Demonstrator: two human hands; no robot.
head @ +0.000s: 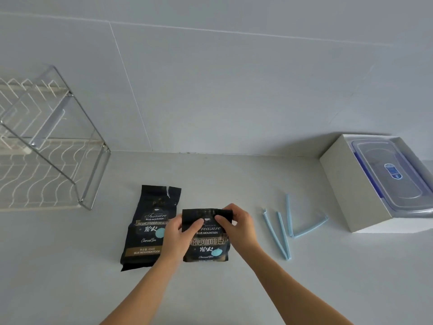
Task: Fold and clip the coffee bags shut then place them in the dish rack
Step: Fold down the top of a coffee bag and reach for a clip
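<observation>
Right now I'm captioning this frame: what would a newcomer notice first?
Both hands, left and right, folding down the top of a black coffee bag at centre. A second bag lies flat and unfolded just left; blue clips wait to the right, and the dish rack stands far left.

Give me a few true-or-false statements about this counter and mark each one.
1. Both hands, left hand and right hand, hold the top of the right coffee bag. True.
2. The left coffee bag is already clipped. False: its torn top is open and unclipped.
3. The blue sealing clips lie right of the bags. True.
4. A bag sits in the dish rack. False: both bags are on the counter.
</observation>
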